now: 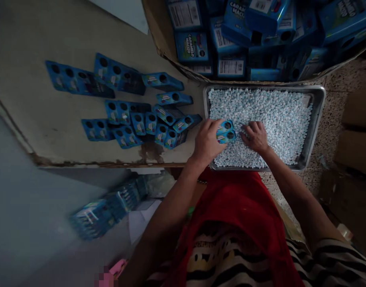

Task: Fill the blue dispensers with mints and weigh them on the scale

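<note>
Head view. Nearest cam.: striped top (227, 267), dk. & lt. bands, lettering across chest, worn under red apron (243, 195).

Item: held boxes (226, 132), qty. 2, small, bright blue w/ lt. lettering too small to read; one dk. round spot per visible face. Set side by side, long faces adjoining.

Item: candies (269, 107), loose, very many; small, rounded, white & pale blue mixed. Spread in metal tray (317, 123), rect., raised rim; layer thins at R end, where some bare metal shows.

L hand (207, 139): thumb & fingers spread approx. to width of both boxes, gripping the pr. from their L end. R hand (256, 136): fingers bent, tips down in candies; cannot tell if any are pinched.

Position: held boxes in L hand's grasp, over L part of tray, btwn the two hands; R hand just beside, apart from boxes. Candies under & around both.

Adj. stock: table (30, 115), lt. top, worn edge, to L of tray; on it, blue boxes of same type (138, 123), in short rows & loose groups, some tilted. Beyond tray: lg. carton (155, 38), brown, w/ many larger blue packs (191, 47), jumbled, some marked "CARAMELO", some w/ barcode panels. Lower L: wrapped blue stack (101, 213), blurred. Far R: brown boxes (355, 147), speckled floor (340, 77).
</note>
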### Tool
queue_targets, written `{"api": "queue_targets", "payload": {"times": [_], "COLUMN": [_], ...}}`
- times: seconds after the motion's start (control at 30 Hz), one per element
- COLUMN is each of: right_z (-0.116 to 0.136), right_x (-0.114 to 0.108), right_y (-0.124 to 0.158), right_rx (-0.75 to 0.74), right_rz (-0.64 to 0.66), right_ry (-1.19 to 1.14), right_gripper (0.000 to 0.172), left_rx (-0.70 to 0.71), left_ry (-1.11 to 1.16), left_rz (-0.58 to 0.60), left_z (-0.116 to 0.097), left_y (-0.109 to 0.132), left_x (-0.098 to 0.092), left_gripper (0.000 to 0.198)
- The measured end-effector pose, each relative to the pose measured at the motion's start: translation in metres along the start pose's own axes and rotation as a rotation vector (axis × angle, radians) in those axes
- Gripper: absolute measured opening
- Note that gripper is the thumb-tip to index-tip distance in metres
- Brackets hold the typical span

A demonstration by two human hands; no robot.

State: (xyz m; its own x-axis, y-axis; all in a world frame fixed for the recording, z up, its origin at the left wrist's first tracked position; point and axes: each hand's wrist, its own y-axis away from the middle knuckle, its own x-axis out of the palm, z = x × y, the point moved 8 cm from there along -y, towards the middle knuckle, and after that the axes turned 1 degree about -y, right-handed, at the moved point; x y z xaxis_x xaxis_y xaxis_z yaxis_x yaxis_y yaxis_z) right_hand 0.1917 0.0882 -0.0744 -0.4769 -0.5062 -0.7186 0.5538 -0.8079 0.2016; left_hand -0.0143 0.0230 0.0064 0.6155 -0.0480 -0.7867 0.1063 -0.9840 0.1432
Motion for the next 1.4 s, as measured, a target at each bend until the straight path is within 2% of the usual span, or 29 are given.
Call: {"api": "queue_targets", "payload": {"times": [0.1,0.2,0.27,0.37,0.5,0.6,0.67,0.77,0.93,1.03,1.13,1.2,1.3,1.4], "right_z": [-0.015,-0.027,-0.015,0.026,0.076,0.099,0.103,0.100,0.114,0.120,0.111,0.091,0.048,-0.001], "right_x": [-0.013,-0.026,-0.025,-0.028,-0.038,-0.037,-0.033,-0.029,-0.039,-0.044,-0.052,-0.057,-0.055,-0.050], "right_y": [-0.013,-0.016,-0.018,-0.022,-0.031,-0.041,-0.045,-0.042,-0.030,-0.025,-0.020,-0.015,-0.004,0.018], "right_rx": [0.213,0.487,0.569,0.503,0.316,0.186,0.181,0.228,0.081,0.093,0.191,0.260,0.380,0.552], "right_rz": [-0.176,-0.288,-0.253,-0.174,-0.186,-0.199,-0.230,-0.284,-0.278,-0.273,-0.350,-0.401,-0.382,-0.408], "right_ry": [-0.162,-0.637,-1.039,-1.398,-1.370,-1.248,-1.187,-1.166,-1.153,-1.105,-1.131,-1.245,-1.407,-1.349], "right_gripper": [0.048,0.056,0.054,0.046,0.051,0.054,0.056,0.052,0.038,0.041,0.050,0.049,0.038,0.030], "left_rx": [-0.010,0.003,-0.003,-0.013,0.011,0.029,0.025,-0.040,-0.122,-0.117,-0.071,-0.042,0.012,0.044], "left_ry": [0.009,-0.058,-0.090,-0.076,-0.019,-0.017,-0.026,0.010,0.087,0.106,0.135,0.161,0.236,0.320], "left_rz": [-0.004,0.022,0.021,-0.020,-0.058,-0.024,-0.011,-0.068,-0.150,-0.144,-0.148,-0.190,-0.257,-0.269], "left_z": [0.005,0.001,-0.002,-0.004,-0.004,-0.005,-0.006,-0.003,-0.003,-0.004,-0.003,0.002,0.007,0.007], "left_y": [0.005,0.011,0.012,0.012,0.010,0.012,0.014,0.016,0.012,0.007,0.004,0.006,0.012,0.017], "left_x": [-0.003,-0.002,-0.002,-0.004,-0.005,-0.002,0.001,0.005,0.011,0.013,0.011,0.007,-0.002,-0.003], "left_gripper": [0.074,0.073,0.072,0.075,0.084,0.076,0.068,0.068,0.067,0.067,0.065,0.067,0.069,0.069]}}
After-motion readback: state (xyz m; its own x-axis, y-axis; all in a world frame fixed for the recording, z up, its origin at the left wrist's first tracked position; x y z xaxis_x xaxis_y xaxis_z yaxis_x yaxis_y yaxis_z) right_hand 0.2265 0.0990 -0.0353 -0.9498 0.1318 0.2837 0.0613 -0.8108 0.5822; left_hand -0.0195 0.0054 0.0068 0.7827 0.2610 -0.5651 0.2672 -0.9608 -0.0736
